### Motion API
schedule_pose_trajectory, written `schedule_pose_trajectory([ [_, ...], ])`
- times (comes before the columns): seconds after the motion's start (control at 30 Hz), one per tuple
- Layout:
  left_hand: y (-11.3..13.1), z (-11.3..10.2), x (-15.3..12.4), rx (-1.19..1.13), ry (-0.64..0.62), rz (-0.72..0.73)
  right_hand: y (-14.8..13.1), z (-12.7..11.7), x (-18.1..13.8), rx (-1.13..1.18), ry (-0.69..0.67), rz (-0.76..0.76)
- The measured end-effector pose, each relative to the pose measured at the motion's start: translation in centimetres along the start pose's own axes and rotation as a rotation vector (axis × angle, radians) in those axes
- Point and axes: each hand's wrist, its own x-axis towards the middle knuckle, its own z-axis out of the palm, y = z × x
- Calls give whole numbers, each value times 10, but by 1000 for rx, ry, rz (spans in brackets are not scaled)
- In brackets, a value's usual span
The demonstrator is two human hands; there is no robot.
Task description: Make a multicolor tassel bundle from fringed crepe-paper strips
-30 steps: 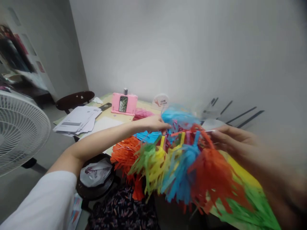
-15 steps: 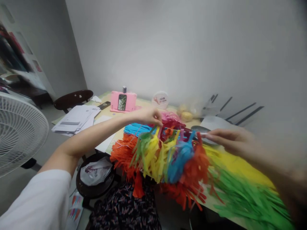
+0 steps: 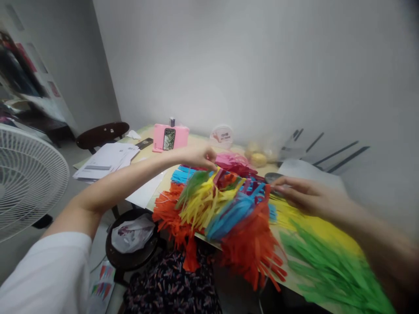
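A garland of tissue-paper tassels (image 3: pixel 225 209) in green, yellow, blue and orange-red stretches between my two hands above the table's front edge. The tassels hang slanted, their fringes toward the lower left. My left hand (image 3: pixel 203 158) pinches the garland near its yellow tassel. At the other end my right hand (image 3: pixel 301 192) has its thumb and fingers closed at the orange-red tassel; the string between them is blurred. Behind and below lie bundles of cut paper fringe: orange fringe (image 3: pixel 168 209), blue strips (image 3: pixel 182 174), pink fringe (image 3: pixel 234 160), yellow fringe (image 3: pixel 314 224) and green fringe (image 3: pixel 340 261).
A pink tablet case (image 3: pixel 182 136) with a phone (image 3: pixel 169 139) against it stands at the back of the table. Papers (image 3: pixel 106 161) lie at the left, near a white fan (image 3: pixel 31 183). A stool (image 3: pixel 131 261) holds a plastic bag (image 3: pixel 132 234). Behind my right hand is a round grey dish (image 3: pixel 273 177).
The hanging tassels have swung, and their fringes now slant to the lower left. My right hand has come slightly closer to my left. The view has shifted a little.
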Motion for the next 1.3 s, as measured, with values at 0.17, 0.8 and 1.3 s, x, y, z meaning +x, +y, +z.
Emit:
schedule_pose_trajectory([
  [0.17,-8,3,5,-142,-52,45,-9,4,13,-55,112,-27],
  [0.8,46,43,-4,306,242,-143,-44,86,71,664,-45,-63],
  [1.3,75,99,-48,447,-15,126,-40,83,74,413,-31,-89],
])
